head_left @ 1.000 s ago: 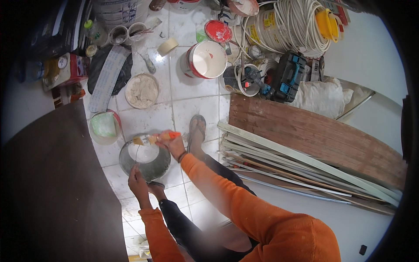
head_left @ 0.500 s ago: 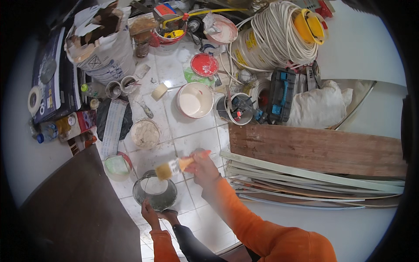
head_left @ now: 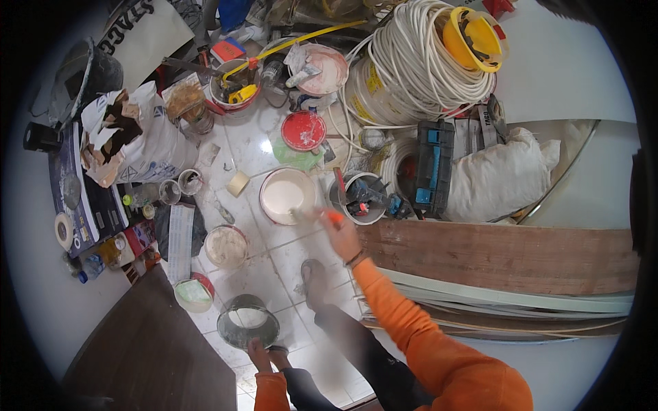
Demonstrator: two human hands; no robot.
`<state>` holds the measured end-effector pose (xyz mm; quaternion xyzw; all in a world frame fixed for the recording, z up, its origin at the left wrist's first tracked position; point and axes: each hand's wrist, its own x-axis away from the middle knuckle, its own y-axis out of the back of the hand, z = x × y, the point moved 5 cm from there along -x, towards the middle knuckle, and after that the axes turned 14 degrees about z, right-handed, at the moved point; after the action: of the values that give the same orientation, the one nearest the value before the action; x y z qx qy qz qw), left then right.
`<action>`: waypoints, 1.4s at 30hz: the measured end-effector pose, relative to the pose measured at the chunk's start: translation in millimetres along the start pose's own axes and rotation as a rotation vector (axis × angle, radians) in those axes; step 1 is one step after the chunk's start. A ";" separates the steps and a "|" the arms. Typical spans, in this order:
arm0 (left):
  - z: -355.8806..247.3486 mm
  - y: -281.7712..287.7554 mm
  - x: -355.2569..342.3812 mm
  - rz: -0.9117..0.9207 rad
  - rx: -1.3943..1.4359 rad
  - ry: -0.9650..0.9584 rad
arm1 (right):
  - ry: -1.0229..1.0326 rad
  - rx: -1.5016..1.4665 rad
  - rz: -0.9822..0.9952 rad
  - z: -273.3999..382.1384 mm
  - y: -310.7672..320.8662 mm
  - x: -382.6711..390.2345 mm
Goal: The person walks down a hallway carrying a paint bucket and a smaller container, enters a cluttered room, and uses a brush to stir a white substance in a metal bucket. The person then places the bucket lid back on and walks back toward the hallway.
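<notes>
My right hand [head_left: 345, 240] grips a paintbrush [head_left: 306, 216] with an orange-tipped handle. Its blurred bristle end is at the near right rim of a white bucket [head_left: 264, 212] with whitish paint inside; whether it touches the paint I cannot tell. Lower down, my left hand [head_left: 259, 356] holds the near rim of a dark pail [head_left: 233, 335], which has white liquid in it. To the left of the white bucket stands a tub of beige paste [head_left: 225, 248]. A small tub with a pale green cover [head_left: 193, 293] is just left of the dark pail.
Tools fill a grey bucket [head_left: 367, 218] right of the white one. Beyond lie a red lid [head_left: 303, 130], coiled white cable [head_left: 418, 68] and a black-blue toolbox [head_left: 434, 168]. Boards [head_left: 500, 257] line the right; a torn sack [head_left: 147, 140] and dark panel [head_left: 151, 349] are left.
My right hand has carried the paintbrush from above the dark pail up to the white bucket. The view has shifted, and a foot has come into sight below the white bucket.
</notes>
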<state>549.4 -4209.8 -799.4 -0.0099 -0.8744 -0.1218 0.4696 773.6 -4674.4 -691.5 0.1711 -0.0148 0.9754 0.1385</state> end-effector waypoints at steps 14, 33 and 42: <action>-109.9 -81.4 53.0 -0.022 0.133 0.035 | 0.588 0.910 -0.113 155.6 178.1 -296.1; -174.7 -165.6 129.4 0.044 0.131 -0.062 | -0.332 0.376 0.021 -189.3 77.2 29.7; -148.3 -192.8 5.3 0.150 0.571 -0.007 | 0.055 0.262 -0.345 -126.1 64.8 -254.2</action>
<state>642.5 -4430.3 -755.8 0.0574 -0.8717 0.1642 0.4582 943.8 -4794.4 -894.8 0.1609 0.1455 0.9352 0.2801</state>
